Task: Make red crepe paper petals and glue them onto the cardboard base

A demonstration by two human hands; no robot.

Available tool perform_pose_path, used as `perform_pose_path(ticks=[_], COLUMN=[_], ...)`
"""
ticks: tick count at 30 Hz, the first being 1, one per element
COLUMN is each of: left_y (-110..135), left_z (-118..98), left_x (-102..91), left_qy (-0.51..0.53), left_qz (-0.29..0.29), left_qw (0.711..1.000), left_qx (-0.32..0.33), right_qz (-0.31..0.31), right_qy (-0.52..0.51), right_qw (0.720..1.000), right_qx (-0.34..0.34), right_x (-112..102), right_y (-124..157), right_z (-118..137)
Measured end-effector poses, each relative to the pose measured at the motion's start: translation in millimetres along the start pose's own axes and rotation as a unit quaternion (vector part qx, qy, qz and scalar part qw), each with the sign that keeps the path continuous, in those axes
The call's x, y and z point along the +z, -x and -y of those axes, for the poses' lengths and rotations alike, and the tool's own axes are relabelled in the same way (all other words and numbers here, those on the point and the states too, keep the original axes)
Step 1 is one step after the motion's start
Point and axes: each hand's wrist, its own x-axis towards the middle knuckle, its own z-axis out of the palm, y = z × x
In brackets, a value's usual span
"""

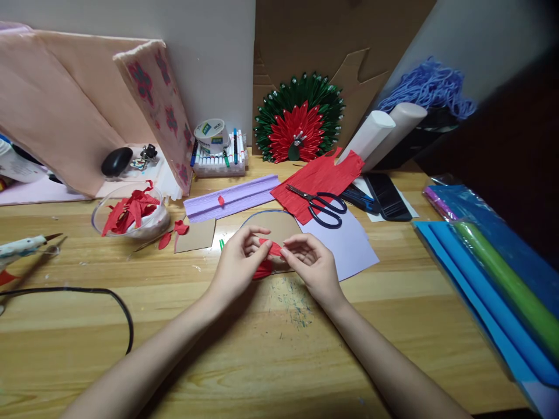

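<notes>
Between my two hands is a small red crepe paper petal [271, 247]. My left hand [244, 256] pinches its left end, and my right hand [311, 262] pinches the right end with thumb and forefinger. More red crepe paper [262, 270] shows under my left hand, partly covered by the fingers. Behind the hands lies a round piece of cardboard [279, 220] with a dark edge line. Scissors [318, 203] with dark handles rest on a sheet of red crepe paper [301, 180], just beyond my right hand. Loose red petals [165, 240] lie to the left.
A clear bowl [98, 216] of red paper scraps stands at left, near a glue gun [21, 247] and its black cable [87, 289]. A red and green paper peacock [301, 125] leans at the back. Rolled papers [502, 273] and a phone [388, 196] lie right.
</notes>
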Motion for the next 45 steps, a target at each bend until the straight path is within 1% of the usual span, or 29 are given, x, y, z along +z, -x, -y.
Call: perform_pose_path(ticks=[3,5,7,11,16,19,21,27,29,38,45], left_y=[2.4,3.1,2.8,1.0,1.7,2.8,3.2,2.9,2.9,2.2,1.9], left_z=[-1.5,-3.6,-5.6,-6.9,-4.1,-3.6,-4.3,-6.2,-6.1,-7.3,-2.1], left_x=[-0.5,-1.2,-2.1,-3.4,-3.7,-4.3,-4.6,-5.0,-5.3,-5.3,-5.5], left_qy=[-0.039,-0.054,-0.053,-0.037,-0.042,-0.066,-0.094,-0.169,-0.180,-0.188,-0.191], left_qz=[-0.007,-0.005,0.009,0.036,0.031,0.017,0.011,0.002,-0.001,-0.003,-0.003], left_qw=[0.998,0.996,0.997,0.998,0.999,0.997,0.995,0.979,0.975,0.973,0.973], left_qx=[0.048,0.069,0.061,0.025,0.008,0.019,0.041,0.116,0.132,0.136,0.128], right_qz=[0.038,0.045,0.034,0.021,0.015,0.004,-0.002,-0.008,-0.005,-0.001,0.003], right_qy=[0.016,0.025,0.028,0.027,0.052,0.088,0.102,0.111,0.109,0.111,0.111], right_qw=[0.999,0.999,0.999,0.999,0.998,0.995,0.993,0.991,0.991,0.991,0.991], right_qx=[-0.015,-0.016,-0.017,-0.024,-0.033,-0.050,-0.060,-0.071,-0.071,-0.075,-0.078], right_x=[-1.9,-3.7,-5.3,-7.4,-9.4,-9.6,-9.2,-8.1,-8.1,-9.1,-10.1], right_y=[1.9,2.2,1.6,-1.3,-2.7,-1.5,-0.5,0.3,0.2,0.4,-0.8], right_z=[0.9,1.9,2.9,3.2,2.4,2.3,2.4,2.3,2.0,1.7,-1.7])
